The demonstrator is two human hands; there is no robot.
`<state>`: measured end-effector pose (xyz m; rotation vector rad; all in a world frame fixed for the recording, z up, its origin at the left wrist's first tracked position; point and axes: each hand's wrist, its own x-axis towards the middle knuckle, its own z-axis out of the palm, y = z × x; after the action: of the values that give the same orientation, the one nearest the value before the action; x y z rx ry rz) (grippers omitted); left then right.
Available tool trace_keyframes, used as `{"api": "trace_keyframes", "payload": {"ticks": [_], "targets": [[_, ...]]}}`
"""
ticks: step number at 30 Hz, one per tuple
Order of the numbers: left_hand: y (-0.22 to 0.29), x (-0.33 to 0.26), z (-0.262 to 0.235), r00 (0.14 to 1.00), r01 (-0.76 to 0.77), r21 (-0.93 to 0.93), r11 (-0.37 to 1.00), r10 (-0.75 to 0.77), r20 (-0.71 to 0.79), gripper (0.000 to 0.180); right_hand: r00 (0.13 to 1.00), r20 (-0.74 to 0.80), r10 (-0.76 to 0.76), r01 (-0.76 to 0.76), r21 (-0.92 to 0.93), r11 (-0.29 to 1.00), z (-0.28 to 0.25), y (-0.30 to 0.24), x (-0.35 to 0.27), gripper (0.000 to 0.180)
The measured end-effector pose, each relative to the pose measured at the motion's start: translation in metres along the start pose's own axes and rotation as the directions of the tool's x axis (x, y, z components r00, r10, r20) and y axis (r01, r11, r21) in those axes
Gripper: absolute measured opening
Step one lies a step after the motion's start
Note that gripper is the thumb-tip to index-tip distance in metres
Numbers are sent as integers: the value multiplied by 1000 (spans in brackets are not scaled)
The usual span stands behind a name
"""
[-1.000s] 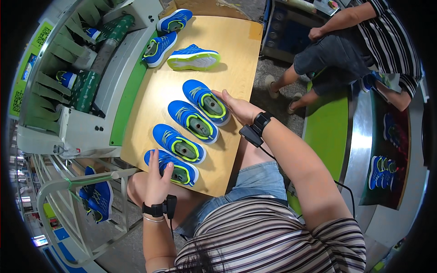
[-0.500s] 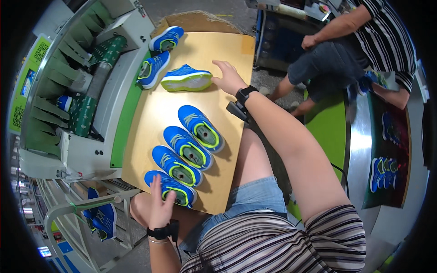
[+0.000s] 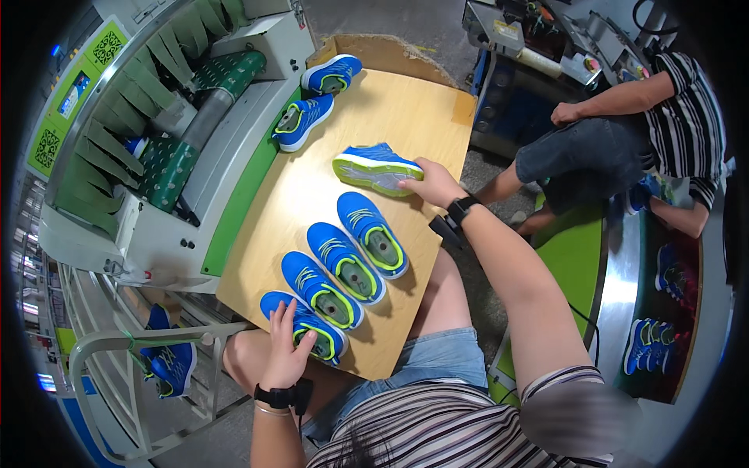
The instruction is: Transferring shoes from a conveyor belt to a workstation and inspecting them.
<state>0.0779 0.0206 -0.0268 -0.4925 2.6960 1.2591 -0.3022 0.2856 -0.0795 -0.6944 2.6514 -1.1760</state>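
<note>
A blue shoe (image 3: 373,169) with a lime-edged sole lies tipped on its side on the wooden board (image 3: 312,168). My right hand (image 3: 434,184) grips its right end, thumb against the sole. Nearer me, several blue shoes (image 3: 356,274) stand upright in a slanting row, lime collars and green-grey insides showing. My left hand (image 3: 287,347) lies over the nearest shoe (image 3: 318,326) of that row, fingers stretched and thumb apart, partly covering it.
Two more blue shoes (image 3: 306,122) sit at the board's far left. Beside them is a machine with a patterned green roller (image 3: 173,168) and hanging strips. A metal rack (image 3: 144,343) stands at left. At right, a co-worker (image 3: 624,132) sits by a conveyor carrying shoes (image 3: 649,345).
My right hand has closed on the end of the tipped shoe, and the shoe's angle has shifted. My left hand has come onto the nearest shoe. The whole view has shifted.
</note>
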Motion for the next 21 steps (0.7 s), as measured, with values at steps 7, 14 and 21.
{"api": "trace_keyframes", "payload": {"ticks": [7,14,21], "targets": [[50,20,-5,987,-137,-651,747,43,-157,55,966,255,-35,-141,641,755,-63,-51,-66,47],[102,38,-20,776,576,-794,-193,433,458,87,711,224,-667,434,606,666,-57,-139,-81,56],[67,39,-44,957,94,-990,102,264,118,59,925,104,-365,304,374,876,7,-134,-90,69]]}}
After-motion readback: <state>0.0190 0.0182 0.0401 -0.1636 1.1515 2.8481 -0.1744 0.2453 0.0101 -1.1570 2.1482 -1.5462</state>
